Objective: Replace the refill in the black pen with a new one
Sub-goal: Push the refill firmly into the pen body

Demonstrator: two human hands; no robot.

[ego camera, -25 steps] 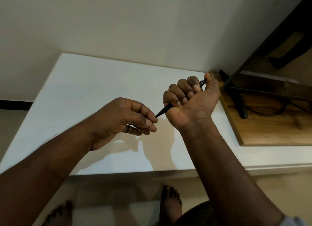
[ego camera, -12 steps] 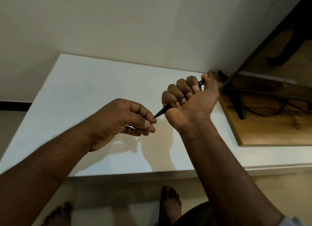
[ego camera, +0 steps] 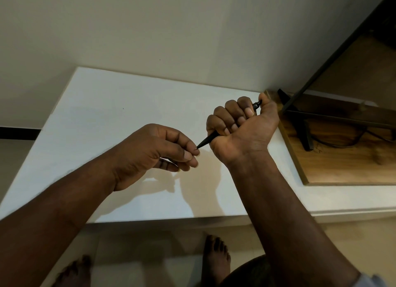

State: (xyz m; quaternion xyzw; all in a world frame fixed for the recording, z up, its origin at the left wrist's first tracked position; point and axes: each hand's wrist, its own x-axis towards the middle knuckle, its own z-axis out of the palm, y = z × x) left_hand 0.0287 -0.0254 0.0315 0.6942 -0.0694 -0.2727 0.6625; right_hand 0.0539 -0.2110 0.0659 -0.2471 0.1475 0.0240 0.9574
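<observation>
My right hand (ego camera: 242,130) is a fist around the black pen (ego camera: 207,140), above the white table (ego camera: 111,106). The pen's pointed tip sticks out below the fist toward the left, and its push-button end (ego camera: 257,104) shows at the top under my thumb. My left hand (ego camera: 154,154) is just left of the tip, with thumb and forefinger pinched together right at the point. I cannot tell whether those fingers hold the refill tip or only touch it. No separate refill is visible.
A wooden board (ego camera: 342,162) lies on the right of the table, carrying a black stand (ego camera: 300,124) and a dark cable (ego camera: 351,139). A plain wall rises behind the table. My bare feet show on the floor below the table's front edge.
Both hands stay nearly in place. My left fingers have shifted slightly at the pen tip; my right fist keeps the same grip.
</observation>
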